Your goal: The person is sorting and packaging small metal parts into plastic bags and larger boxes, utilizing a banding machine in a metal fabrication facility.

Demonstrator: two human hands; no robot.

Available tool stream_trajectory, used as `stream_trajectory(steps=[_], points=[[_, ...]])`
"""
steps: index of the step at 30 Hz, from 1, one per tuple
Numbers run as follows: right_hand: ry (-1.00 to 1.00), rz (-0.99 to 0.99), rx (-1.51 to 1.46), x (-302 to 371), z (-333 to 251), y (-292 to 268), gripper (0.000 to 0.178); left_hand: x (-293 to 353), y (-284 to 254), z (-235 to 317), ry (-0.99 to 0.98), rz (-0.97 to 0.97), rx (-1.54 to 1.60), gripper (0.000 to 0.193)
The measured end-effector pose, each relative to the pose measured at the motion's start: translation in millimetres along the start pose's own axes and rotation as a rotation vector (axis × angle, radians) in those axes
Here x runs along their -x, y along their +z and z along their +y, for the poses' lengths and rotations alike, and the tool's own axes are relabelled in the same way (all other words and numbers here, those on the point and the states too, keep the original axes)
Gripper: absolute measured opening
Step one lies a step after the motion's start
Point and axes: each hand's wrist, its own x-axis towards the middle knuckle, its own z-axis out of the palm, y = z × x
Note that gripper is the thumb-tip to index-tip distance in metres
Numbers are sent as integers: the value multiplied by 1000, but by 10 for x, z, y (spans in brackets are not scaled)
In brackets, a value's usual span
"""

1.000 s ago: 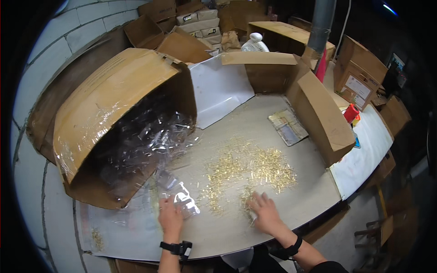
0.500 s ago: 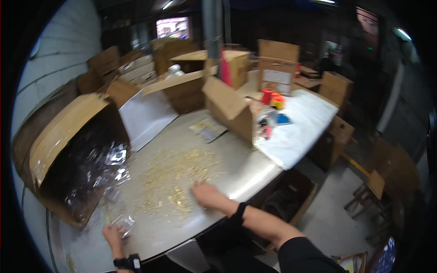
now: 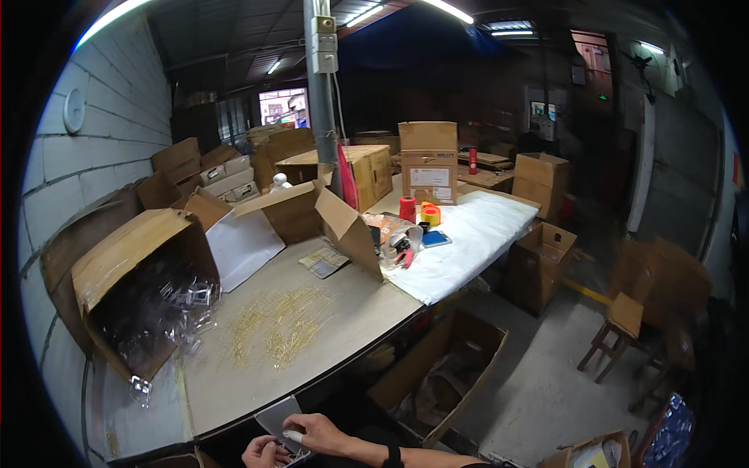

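Right grip: right hand (image 3: 318, 431) at 6 o'clock, below the worktop edge, fingers curled over a small clear bag (image 3: 282, 420); one fingertip looks taped white.
Left grip: left hand (image 3: 264, 451) just at 7 o'clock of the right, clasping the bag's lower end from beneath; part of it is cut off by the picture's rim.
Bag: flat, clear, held between both hands, off the worktop and close to the body.
Change: a second ago both hands lay on the worktop among the brass pieces; now both are drawn back under its near edge, and the view has lifted toward the room.
Meaning: judged from this, gathering at the pile has paused and the work has moved to the bag itself.
Pile: brass pins (image 3: 277, 326) scattered at 12 o'clock of the hands, well apart from them.
Worktop (image 3: 359, 308): pale board, running toward 1 o'clock.
Box (image 3: 140, 292): large carton on its side at 10 o'clock, spilling clear bags.
Cloth (image 3: 476, 234): white sheet at 1 o'clock, bearing tape rolls and tools.
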Motion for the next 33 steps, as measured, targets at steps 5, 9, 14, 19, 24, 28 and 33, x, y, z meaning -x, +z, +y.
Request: stream_trajectory(steps=[5,9,14,19,24,28,33], points=[[29,-92,-88,199,134,285,16,318,-201,-146,-330,-230,398,42],[165,-338,71,281,83,496,37,469,-446,-424,-359,-191,467,45],[19,-325,-26,444,220,708,17,687,-504,-359,-319,-53,316,46],[73,-371,-54,496,385,757,18,585,-709,-754,-460,-205,423,47],[79,-360,13,331,375,661,20,495,-635,-753,-450,-95,418,51],[-112,130,146,-98,264,-47,23,290,-750,-964,-415,10,276,50],[137,243,542,-1072,569,-720,52,232,-801,-1066,-450,138,363,54]])
